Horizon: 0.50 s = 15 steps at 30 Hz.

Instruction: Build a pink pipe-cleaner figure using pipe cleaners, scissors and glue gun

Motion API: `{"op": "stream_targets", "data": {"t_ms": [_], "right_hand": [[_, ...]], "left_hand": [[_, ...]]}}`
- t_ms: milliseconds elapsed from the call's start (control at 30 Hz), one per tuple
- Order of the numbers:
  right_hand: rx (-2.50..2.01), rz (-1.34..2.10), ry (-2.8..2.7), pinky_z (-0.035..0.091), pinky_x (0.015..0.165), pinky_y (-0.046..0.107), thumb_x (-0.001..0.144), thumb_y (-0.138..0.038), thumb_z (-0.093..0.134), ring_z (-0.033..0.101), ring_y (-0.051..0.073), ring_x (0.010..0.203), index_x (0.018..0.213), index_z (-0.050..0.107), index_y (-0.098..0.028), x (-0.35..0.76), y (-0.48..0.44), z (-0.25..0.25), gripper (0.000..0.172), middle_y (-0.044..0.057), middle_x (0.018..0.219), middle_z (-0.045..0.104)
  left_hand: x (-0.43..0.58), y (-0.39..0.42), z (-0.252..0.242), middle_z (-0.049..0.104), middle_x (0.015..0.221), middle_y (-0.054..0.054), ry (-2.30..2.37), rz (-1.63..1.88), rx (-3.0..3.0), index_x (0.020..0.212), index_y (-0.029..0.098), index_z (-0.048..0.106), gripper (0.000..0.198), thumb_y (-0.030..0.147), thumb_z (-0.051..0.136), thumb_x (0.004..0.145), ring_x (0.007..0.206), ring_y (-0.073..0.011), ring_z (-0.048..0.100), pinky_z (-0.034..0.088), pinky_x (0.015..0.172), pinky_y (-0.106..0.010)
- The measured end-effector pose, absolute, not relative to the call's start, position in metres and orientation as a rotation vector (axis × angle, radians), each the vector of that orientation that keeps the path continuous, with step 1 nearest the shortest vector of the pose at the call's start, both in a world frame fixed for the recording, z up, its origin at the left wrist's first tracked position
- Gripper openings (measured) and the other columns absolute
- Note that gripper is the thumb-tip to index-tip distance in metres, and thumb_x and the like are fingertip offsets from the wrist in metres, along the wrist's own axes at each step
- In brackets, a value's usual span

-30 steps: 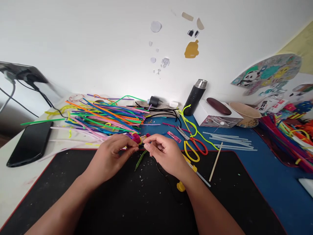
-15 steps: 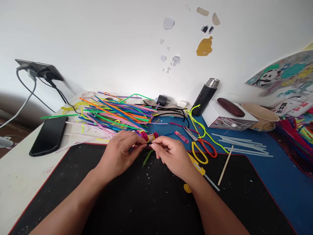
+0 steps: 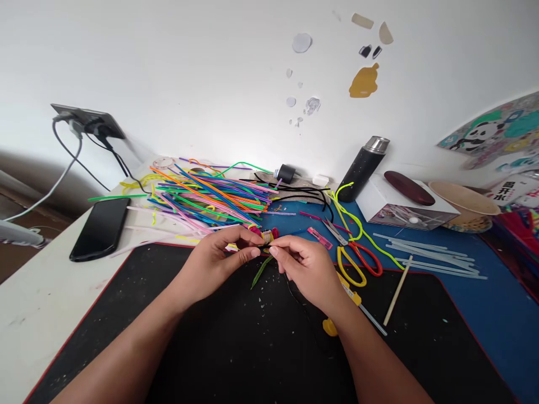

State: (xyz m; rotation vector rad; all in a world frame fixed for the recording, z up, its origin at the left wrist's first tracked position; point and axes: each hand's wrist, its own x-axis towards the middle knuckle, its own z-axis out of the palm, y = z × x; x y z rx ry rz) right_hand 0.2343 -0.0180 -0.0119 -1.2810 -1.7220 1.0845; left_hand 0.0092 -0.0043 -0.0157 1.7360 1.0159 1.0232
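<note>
My left hand (image 3: pixel 219 259) and my right hand (image 3: pixel 305 268) meet over the black mat (image 3: pixel 126 314), both pinched on a small pipe-cleaner flower (image 3: pixel 264 234) with magenta and yellow fuzzy parts. A green stem (image 3: pixel 261 271) hangs from it down to the mat between my hands. A thin black wire (image 3: pixel 295 292) trails from under my right hand. Just behind the flower lies a heap of colourful pipe cleaners (image 3: pixel 202 196).
Scissors with red and yellow handles (image 3: pixel 353 255), a pink clip (image 3: pixel 319 238), a wooden stick (image 3: pixel 397 292) and clear glue sticks (image 3: pixel 429 255) lie to the right. A black flask (image 3: pixel 362 168), a white box (image 3: pixel 404 205) and a bowl (image 3: pixel 463 205) stand behind. A phone (image 3: pixel 101 227) rests at the left.
The view has swung left, so everything sits further right in the picture. My hands keep their pinch on the flower, with the fingers shifting slightly.
</note>
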Motion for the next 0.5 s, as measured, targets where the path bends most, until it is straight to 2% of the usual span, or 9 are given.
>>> {"op": "stream_targets", "data": {"t_ms": [167, 367, 500], "right_hand": [[-1.260, 1.060, -1.749, 0.044, 0.056, 0.027, 0.102, -0.038, 0.064, 0.059, 0.016, 0.060, 0.096, 0.081, -0.023, 0.2324, -0.0182, -0.0127, 0.023, 0.000, 0.068, 0.067], [-1.267, 1.002, -1.807, 0.045, 0.059, 0.029, 0.104, -0.037, 0.064, 0.062, 0.018, 0.062, 0.097, 0.082, -0.024, 0.2316, -0.0189, -0.0153, 0.023, 0.001, 0.068, 0.069], [-1.239, 1.020, -1.843, 0.045, 0.061, 0.029, 0.105, -0.036, 0.062, 0.062, 0.017, 0.062, 0.096, 0.082, -0.024, 0.2320, -0.0205, -0.0120, 0.024, 0.000, 0.067, 0.068]], "left_hand": [[0.0119, -0.0057, -0.0167, 0.082, 0.096, -0.005, 1.069, 1.036, 1.979, 0.102, 0.023, 0.078, 0.013, 0.034, 0.072, 0.100, 0.087, -0.0199, 0.076, 0.061, 0.078, -0.029], [0.0132, -0.0069, -0.0200, 0.082, 0.090, -0.003, 1.109, 1.131, 2.259, 0.099, 0.022, 0.076, 0.010, 0.023, 0.068, 0.103, 0.082, -0.0180, 0.077, 0.059, 0.080, -0.027], [0.0093, -0.0048, -0.0181, 0.081, 0.089, -0.003, 0.952, 1.149, 2.260, 0.099, 0.022, 0.076, 0.012, 0.017, 0.066, 0.104, 0.081, -0.0164, 0.075, 0.057, 0.078, -0.025]]}}
